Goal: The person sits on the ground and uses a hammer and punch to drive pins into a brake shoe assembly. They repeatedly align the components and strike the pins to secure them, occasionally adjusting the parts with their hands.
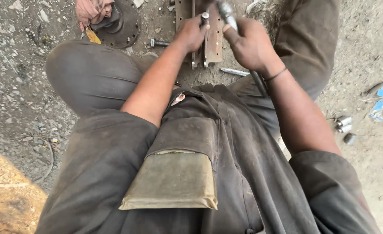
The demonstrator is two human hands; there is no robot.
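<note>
Rusty bracket [215,41] lies on dirt ground [18,99] between the knees. Left hand [191,32] pinches a bolt [205,17] standing on the bracket. Right hand [252,43] is wrapped tight around a metal tool [225,11]. The bracket looks heavy, stiff and gritty; best gripped by its long edges. The bolt is small and probably greasy. Hub disc [124,21] and sockets [344,123] lie nearby.

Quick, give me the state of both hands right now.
Left hand: closed on a bolt at the rusty metal bracket.
Right hand: closed around a long metal tool.
</note>
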